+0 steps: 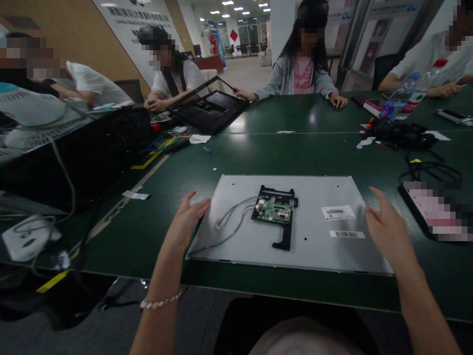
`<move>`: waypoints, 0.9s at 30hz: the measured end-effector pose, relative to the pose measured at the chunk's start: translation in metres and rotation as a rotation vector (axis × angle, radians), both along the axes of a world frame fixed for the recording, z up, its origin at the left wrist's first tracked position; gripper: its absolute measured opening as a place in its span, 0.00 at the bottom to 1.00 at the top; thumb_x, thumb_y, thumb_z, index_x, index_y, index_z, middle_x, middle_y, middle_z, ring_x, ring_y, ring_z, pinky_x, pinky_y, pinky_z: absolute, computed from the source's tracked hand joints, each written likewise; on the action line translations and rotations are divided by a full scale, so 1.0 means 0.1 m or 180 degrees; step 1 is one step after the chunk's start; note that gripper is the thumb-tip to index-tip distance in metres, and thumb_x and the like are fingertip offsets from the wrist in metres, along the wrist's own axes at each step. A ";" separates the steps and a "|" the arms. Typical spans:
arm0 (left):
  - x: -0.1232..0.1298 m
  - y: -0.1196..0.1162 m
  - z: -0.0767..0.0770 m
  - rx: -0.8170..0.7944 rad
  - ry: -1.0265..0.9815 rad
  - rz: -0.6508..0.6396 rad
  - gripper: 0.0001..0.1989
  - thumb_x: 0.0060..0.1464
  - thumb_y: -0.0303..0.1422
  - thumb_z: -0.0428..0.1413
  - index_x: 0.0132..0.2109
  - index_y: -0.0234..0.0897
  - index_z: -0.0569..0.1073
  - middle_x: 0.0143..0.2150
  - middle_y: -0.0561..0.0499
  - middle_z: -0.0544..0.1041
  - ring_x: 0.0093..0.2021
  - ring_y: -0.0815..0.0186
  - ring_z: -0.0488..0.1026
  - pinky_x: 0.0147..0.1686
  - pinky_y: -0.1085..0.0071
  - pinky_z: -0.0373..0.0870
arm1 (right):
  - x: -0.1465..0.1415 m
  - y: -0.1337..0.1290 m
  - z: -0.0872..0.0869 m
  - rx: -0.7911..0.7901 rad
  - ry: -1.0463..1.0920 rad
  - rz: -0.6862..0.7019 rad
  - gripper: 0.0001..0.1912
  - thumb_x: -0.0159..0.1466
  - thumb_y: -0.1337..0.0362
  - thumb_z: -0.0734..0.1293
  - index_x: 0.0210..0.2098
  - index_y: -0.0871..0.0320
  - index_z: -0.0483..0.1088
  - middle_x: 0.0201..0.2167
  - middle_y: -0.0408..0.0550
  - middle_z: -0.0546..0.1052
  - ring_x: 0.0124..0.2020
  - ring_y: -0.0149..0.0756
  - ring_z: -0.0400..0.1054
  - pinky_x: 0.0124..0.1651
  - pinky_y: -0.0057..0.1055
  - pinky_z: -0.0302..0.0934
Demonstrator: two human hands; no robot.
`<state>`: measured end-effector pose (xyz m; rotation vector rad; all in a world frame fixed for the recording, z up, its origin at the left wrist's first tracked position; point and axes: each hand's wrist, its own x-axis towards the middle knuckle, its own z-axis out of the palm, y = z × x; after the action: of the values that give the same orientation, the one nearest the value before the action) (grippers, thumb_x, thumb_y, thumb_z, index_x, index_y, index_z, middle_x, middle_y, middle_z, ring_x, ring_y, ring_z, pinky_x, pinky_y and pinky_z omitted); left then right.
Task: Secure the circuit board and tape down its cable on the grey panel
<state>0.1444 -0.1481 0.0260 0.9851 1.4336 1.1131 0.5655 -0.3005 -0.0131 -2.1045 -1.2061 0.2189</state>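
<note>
Desk (pixel 251 153): dark green, glossy, with a seam running crosswise past the middle.
Room: open office; lit ceiling lamps (pixel 227 3), pale floor (pixel 246 66), red diamond ornament (pixel 233 35) at the back.
People: four others around the desk; one co-worker's hand (pixel 246 94) touches a black frame (pixel 212 109) at the far edge.
Panel (pixel 236 251): flat, grey-white, lying at our near edge between our hands; it carries a black bracket (pixel 286 236) with a green circuit board (pixel 275 211).
Left hand (pixel 189 217): ours, open, fingers extended at the panel's left edge; firm contact, we cannot tell.
Right hand (pixel 388 227): ours, open, thumb raised, at the panel's right edge; contact likewise uncertain.
Cables (pixel 232 209): loose, lying over the panel's left half.
Left side: large black object (pixel 111 140) crowding the desk; white device (pixel 27 238) near the near left corner.
Right side: phone (pixel 438 212) beyond our right hand; black cable bundle (pixel 402 133) and two bottles (pixel 410 96) farther back.
Stickers (pixel 338 213): two, white, on the panel's right half, one barcoded; print too small for us.
Wall sign (pixel 138 22): Chinese characters, blurred Latin line beneath.
</note>
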 end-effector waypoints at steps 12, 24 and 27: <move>0.19 -0.06 -0.11 0.0076 0.0227 -0.0254 0.38 0.53 0.32 0.60 0.67 0.38 0.55 0.52 0.42 0.74 0.56 0.59 0.70 0.60 0.64 0.62 | -0.02 0.00 -0.08 -0.0160 -0.0605 -0.0047 0.32 0.65 0.61 0.53 0.68 0.59 0.46 0.65 0.65 0.56 0.62 0.64 0.56 0.51 0.57 0.60; 0.29 -0.07 -0.18 0.0113 -0.0178 -0.0267 0.35 0.52 0.31 0.60 0.66 0.39 0.57 0.52 0.42 0.75 0.56 0.59 0.71 0.59 0.65 0.63 | -0.01 0.01 -0.27 -0.0452 -0.1409 0.0095 0.29 0.67 0.50 0.51 0.61 0.59 0.61 0.62 0.69 0.58 0.55 0.69 0.62 0.46 0.62 0.60; 0.30 -0.08 -0.18 0.0111 -0.0169 -0.0262 0.36 0.52 0.31 0.60 0.66 0.39 0.57 0.53 0.41 0.75 0.56 0.59 0.71 0.59 0.64 0.63 | -0.03 0.01 -0.27 -0.0561 -0.1454 0.0070 0.30 0.67 0.48 0.51 0.61 0.58 0.61 0.63 0.68 0.58 0.56 0.71 0.61 0.46 0.63 0.60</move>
<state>0.1742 -0.1561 0.0081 1.0227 1.3238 1.0992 0.5628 -0.2994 -0.0402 -2.3753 -1.5164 -0.1635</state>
